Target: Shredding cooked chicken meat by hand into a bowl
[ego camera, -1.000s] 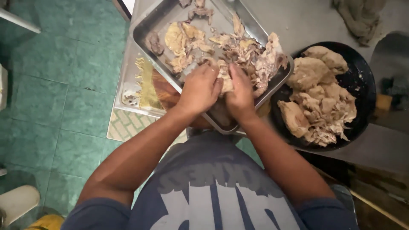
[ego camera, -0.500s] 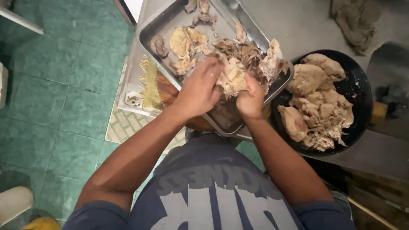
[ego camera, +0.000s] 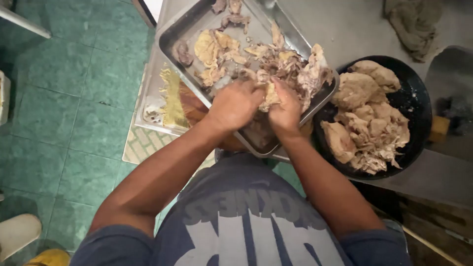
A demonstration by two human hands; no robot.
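1. The left hand point(ego camera: 235, 105) and the right hand point(ego camera: 286, 111) meet over the near end of a metal tray point(ego camera: 173, 33); both close their fingers on one pale piece of cooked meat point(ego camera: 270, 96), which sits between them just above the tray floor.
2. The tray holds torn shreds of meat point(ego camera: 290, 66) piled toward its right side and flatter scraps point(ego camera: 207, 47) toward the left; it lies tilted across a steel counter point(ego camera: 345, 24).
3. A round black pan point(ego camera: 416, 106) stands just right of the tray, touching its corner; large whole chunks of cooked meat point(ego camera: 367, 116) fill it.
4. A crumpled grey cloth point(ego camera: 411, 22) lies on the counter beyond the pan; a green tiled floor point(ego camera: 64, 98) shows at the left.
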